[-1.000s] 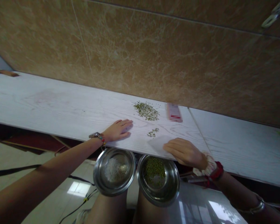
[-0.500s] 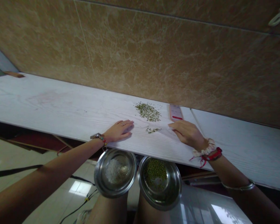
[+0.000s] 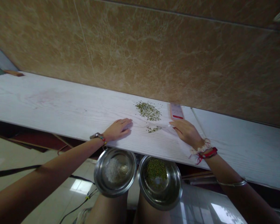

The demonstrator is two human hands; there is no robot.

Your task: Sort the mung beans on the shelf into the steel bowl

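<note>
Left hand [image 3: 118,129] flat on white counter [image 3: 60,113] | right hand [image 3: 188,132] pinching clear sheet [image 3: 166,126] | 2 green-bean piles [image 3: 148,111] nearby

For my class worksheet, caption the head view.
Left hand and right hand flank green beans on a white counter; two metal bowls below.

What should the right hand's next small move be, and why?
Probably draw the small cluster of green beans toward the near edge of the counter: the right hand is beside it, apparently pinching something thin and pale, and a steel bowl holding similar beans sits just below that edge. The left hand lies flat on the counter, off the beans.
</note>
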